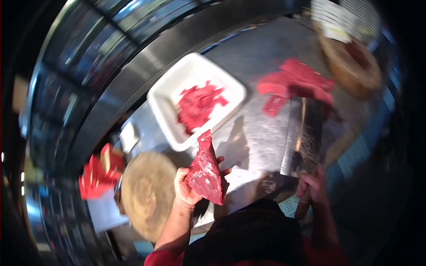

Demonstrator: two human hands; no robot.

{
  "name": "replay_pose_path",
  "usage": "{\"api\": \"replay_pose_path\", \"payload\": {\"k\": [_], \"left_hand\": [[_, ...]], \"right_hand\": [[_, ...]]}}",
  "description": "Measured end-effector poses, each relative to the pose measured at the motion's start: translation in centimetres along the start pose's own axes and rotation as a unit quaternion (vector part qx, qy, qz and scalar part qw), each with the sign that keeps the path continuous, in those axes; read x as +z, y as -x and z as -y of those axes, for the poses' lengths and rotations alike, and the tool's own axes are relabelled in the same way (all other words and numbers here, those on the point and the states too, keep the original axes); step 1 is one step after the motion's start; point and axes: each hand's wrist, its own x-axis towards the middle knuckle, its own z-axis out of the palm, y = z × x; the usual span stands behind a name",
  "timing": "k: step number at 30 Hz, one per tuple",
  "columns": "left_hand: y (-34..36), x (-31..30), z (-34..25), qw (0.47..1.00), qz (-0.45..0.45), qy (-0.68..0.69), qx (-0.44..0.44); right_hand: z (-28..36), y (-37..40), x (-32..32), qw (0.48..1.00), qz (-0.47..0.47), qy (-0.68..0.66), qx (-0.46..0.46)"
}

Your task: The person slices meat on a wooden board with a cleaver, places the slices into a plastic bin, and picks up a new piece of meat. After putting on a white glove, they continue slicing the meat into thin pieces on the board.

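Note:
A long wedge of raw red meat (206,175) lies in my left hand (185,188), its narrow end pointing away from me toward the white tub (163,116). The fingers wrap under the piece and show at its right edge. My right hand (313,185) grips the wooden handle of a cleaver (303,137), whose broad blade points away from me. Beyond the blade's tip, several larger pieces of raw meat (296,80) lie on the metal table. Cut strips of meat (199,106) are heaped inside the tub.
A round wooden chopping block (148,195) stands at the left, with red boxes (102,170) beside it. Another round block (350,62) sits at the far right, a white plastic basket (335,20) by it. Glass-fronted shelving (97,53) borders the metal table (262,133).

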Motion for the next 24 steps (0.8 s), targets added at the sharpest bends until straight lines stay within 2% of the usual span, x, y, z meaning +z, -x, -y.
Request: {"api": "replay_pose_path", "payload": {"k": [4,6,8,12,14,16,18,19,20,21,22,23,24], "left_hand": [[8.5,-1.0,-1.0,0.986,0.037,0.053,0.155],[11.4,-5.1,-1.2,0.976,0.014,0.020,0.218],[14.9,-6.4,-0.9,0.962,-0.005,-0.005,0.272],[19.3,-7.2,-0.8,0.940,-0.077,0.001,0.333],[21.7,-8.4,-1.1,0.902,-0.154,0.082,0.395],[23.6,-9.1,-1.6,0.882,-0.181,0.084,0.428],[25.0,-9.2,-2.7,0.847,-0.226,0.009,0.481],[25.7,-8.8,-3.3,0.833,-0.257,-0.057,0.486],[26.1,-8.3,-3.8,0.834,-0.254,-0.058,0.486],[26.2,-7.9,-4.2,0.780,-0.263,-0.159,0.546],[26.3,-7.7,-4.6,0.714,-0.267,-0.256,0.594],[26.8,-7.7,-4.9,0.693,-0.273,-0.299,0.596],[27.1,-7.3,-5.1,0.665,-0.304,-0.369,0.573]], "right_hand": [[0.8,0.0,6.8,0.991,0.112,0.028,0.068],[-0.9,-1.8,8.8,0.980,0.169,0.063,0.082],[-1.2,-1.5,11.3,0.963,0.236,0.095,0.087],[-3.0,-1.2,16.4,0.938,0.299,0.150,0.089],[-3.8,-0.6,18.7,0.923,0.327,0.179,0.095],[-4.1,0.1,21.8,0.902,0.356,0.238,0.057],[-4.1,0.9,24.5,0.881,0.372,0.288,0.040],[-4.0,1.4,25.7,0.872,0.374,0.314,0.017],[-4.0,1.7,26.6,0.864,0.372,0.339,-0.004],[-4.5,1.5,26.9,0.866,0.367,0.339,-0.005],[-5.4,1.0,26.9,0.815,0.385,0.416,-0.124],[-6.0,0.7,26.8,0.744,0.393,0.486,-0.236],[-6.3,0.9,27.0,0.747,0.385,0.491,-0.228]]}}
